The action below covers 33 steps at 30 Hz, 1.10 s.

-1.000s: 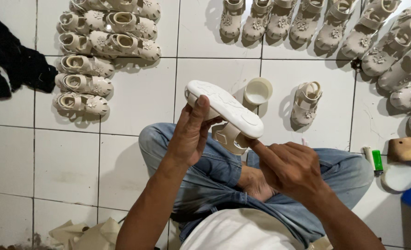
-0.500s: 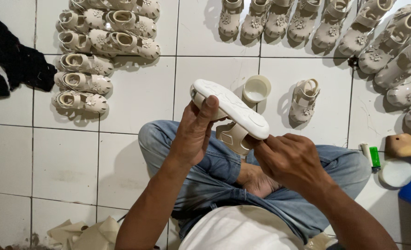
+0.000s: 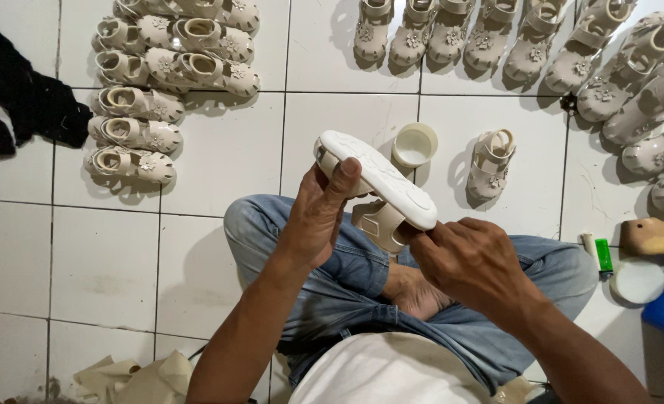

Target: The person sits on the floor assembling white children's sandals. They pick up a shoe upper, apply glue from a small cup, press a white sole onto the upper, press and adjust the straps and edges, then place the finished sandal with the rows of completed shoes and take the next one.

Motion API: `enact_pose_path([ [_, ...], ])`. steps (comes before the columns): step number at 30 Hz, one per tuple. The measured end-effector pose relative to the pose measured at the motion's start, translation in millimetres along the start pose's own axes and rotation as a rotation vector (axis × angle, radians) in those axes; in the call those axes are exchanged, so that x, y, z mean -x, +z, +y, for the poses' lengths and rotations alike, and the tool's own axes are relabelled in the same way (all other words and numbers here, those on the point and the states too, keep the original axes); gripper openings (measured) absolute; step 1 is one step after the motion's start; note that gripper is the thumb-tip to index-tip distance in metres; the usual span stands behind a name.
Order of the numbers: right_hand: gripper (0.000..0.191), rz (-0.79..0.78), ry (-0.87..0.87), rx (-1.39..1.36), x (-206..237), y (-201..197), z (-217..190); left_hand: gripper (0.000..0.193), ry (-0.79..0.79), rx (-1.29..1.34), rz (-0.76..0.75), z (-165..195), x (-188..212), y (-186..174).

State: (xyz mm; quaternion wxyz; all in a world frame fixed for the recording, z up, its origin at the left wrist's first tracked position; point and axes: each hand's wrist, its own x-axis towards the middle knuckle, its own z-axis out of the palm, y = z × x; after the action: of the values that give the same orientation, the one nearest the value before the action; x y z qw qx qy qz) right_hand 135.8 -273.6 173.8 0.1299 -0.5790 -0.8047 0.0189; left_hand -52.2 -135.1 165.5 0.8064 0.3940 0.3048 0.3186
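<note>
Bright, even light is falling on the white tiled floor (image 3: 219,161), coming from above and somewhat to the right, since each sandal is throwing a soft grey shadow to its left. The upturned sole (image 3: 377,178) held over the floor is reading nearly washed out, with its tread barely showing. A mild sheen is lying on the tiles near it. The black cloth (image 3: 17,97) far left of the sole is losing detail in darkness. Focus is holding sharp across the frame; rows of sandals are bowing slightly toward the edges.
</note>
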Motion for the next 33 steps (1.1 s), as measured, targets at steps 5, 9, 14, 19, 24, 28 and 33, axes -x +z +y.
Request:
enact_pose_path([
  [5,0.03,0.04,0.003,0.008,0.6,-10.2,-2.8,0.087,0.0,-0.045,0.023,-1.8,-1.7,-3.3],
  [9,0.041,0.145,0.076,-0.139,26.0,-22.3,-10.8,0.089,-0.005,-0.125,0.07,-2.4,-3.5,-12.8],
  [14,0.033,0.332,0.363,-0.204,44.3,7.8,11.9,0.09,-0.038,-0.056,0.095,-9.7,-6.1,-26.0],
  [19,0.052,0.152,0.458,-0.042,-4.0,99.9,82.5,0.091,-0.078,-0.026,0.122,-15.3,-5.6,-37.4],
  [24,0.067,-0.039,0.463,-0.003,-41.9,148.9,109.8,0.088,-0.078,-0.02,0.185,-8.6,-0.4,-46.6],
  [28,0.068,-0.158,0.443,-0.015,-57.2,151.0,111.0,0.086,-0.091,-0.008,0.224,-0.8,1.3,-56.2],
  [33,0.066,-0.416,0.494,0.052,-63.4,149.8,114.2,0.085,-0.094,0.009,0.23,-3.3,-4.2,-61.2],
])
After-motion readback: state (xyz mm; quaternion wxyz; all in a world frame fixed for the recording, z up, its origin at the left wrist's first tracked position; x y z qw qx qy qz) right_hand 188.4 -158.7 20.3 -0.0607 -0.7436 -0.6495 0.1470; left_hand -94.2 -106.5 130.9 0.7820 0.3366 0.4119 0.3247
